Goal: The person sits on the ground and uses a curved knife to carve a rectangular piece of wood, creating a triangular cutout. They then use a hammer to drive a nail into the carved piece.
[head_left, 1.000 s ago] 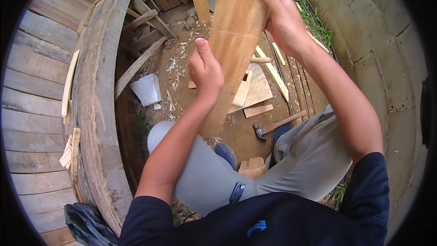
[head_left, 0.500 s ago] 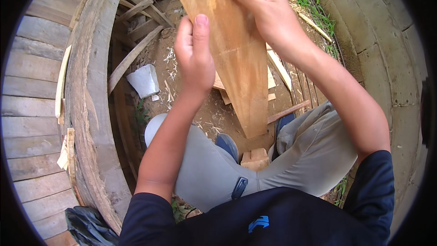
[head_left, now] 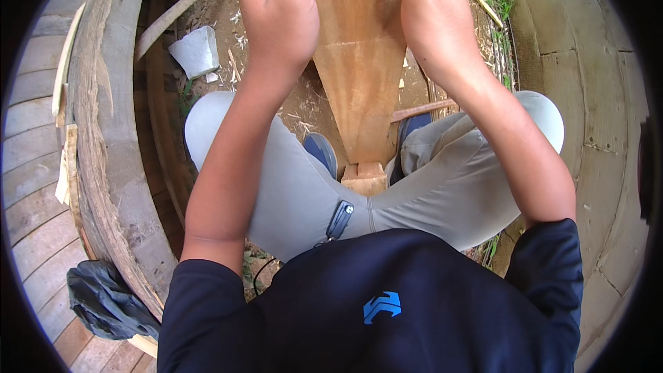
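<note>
**Board (head_left: 362,62) comes in line with the block (head_left: 366,181)**

The board's narrow near end, just short of the block a moment ago, now meets it in view between the shoes (head_left: 321,152) (contact I cannot confirm). That seems to give the board a footing instead of hanging free. The right hand (head_left: 438,21) pinches its right edge, thumb over the face; the left hand (head_left: 282,21) flanks the left edge, fingertips out of frame, so I cannot tell its grip. A wooden handle (head_left: 425,109) lies right, a pale stone (head_left: 195,52) left.
</note>
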